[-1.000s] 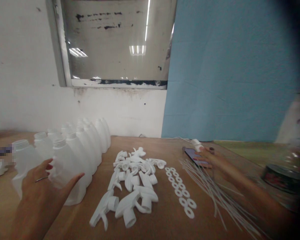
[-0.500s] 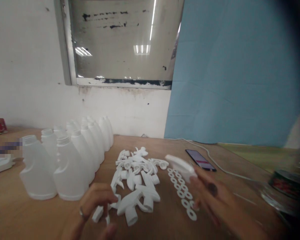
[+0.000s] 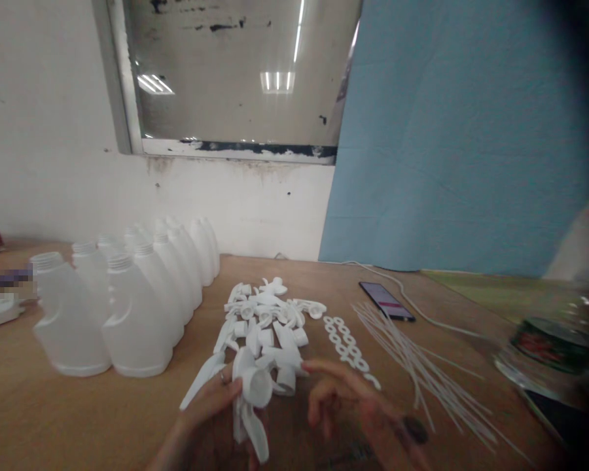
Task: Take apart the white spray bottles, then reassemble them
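Note:
My left hand (image 3: 211, 409) is closed round a white trigger sprayer head (image 3: 251, 405), held up near the table's front edge with its round collar facing me. My right hand (image 3: 358, 415) hovers just right of it, fingers curled and apart, holding nothing that I can see. Behind them lies a pile of white sprayer heads (image 3: 267, 327). A row of small white washers (image 3: 346, 347) runs to the right of the pile. Thin white dip tubes (image 3: 422, 366) lie fanned out further right. Several white plastic bottles (image 3: 127, 294) stand in rows at the left.
A phone (image 3: 387, 301) with a white cable lies behind the tubes. A clear jar with a dark lid (image 3: 550, 343) sits at the right edge. A white wall, a window and a blue sheet stand behind the wooden table (image 3: 53, 412).
My left hand has left the bottles and picked a sprayer head from the pile. My right hand has come back from the phone area to beside the left hand.

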### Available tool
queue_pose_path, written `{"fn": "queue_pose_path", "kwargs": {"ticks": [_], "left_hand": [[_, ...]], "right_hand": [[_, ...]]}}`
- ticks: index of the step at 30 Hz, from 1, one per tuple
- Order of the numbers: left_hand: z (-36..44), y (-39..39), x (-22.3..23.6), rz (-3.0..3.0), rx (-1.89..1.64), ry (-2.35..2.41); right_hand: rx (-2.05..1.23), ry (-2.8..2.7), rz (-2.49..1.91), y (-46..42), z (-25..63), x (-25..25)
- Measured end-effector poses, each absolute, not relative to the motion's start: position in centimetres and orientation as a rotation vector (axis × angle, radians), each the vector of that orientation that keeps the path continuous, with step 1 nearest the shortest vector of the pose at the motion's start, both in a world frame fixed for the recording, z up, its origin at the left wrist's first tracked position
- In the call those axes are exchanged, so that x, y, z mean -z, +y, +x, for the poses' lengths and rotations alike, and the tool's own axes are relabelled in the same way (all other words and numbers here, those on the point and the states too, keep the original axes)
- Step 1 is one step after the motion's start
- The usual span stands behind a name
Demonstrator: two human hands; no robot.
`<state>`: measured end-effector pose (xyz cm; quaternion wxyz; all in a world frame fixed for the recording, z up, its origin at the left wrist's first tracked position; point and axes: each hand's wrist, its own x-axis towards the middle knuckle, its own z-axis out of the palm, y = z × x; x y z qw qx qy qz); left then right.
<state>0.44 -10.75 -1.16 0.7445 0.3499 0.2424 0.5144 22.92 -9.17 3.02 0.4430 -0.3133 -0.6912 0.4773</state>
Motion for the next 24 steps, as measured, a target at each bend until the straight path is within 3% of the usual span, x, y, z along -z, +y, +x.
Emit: {"fn": "queue_pose_path", "kwargs": {"ticks": [7,15,19,24], "left_hand": [[0.6,-10.4,0.9,0.595,-1.014,0.447],[0.5,-10.7,0.6,0.633,-0.944,0.561],[0.2,-10.8,0.5,0.656,-0.886,0.665],[0.1,-10.6,1.2,0.709,-0.887,0.766]], "right_hand": [[-1.353,-1.620,-0.661,-8.2,24.2,-2.4],[-0.978,-1.912,-0.609,-10.4,22.9,-4.9],[-0.662,-2.041,-0.663,-10.1,22.6,-3.8],[-0.290,-2.211,-0.422,-8.5,22.6,-1.9]]}}
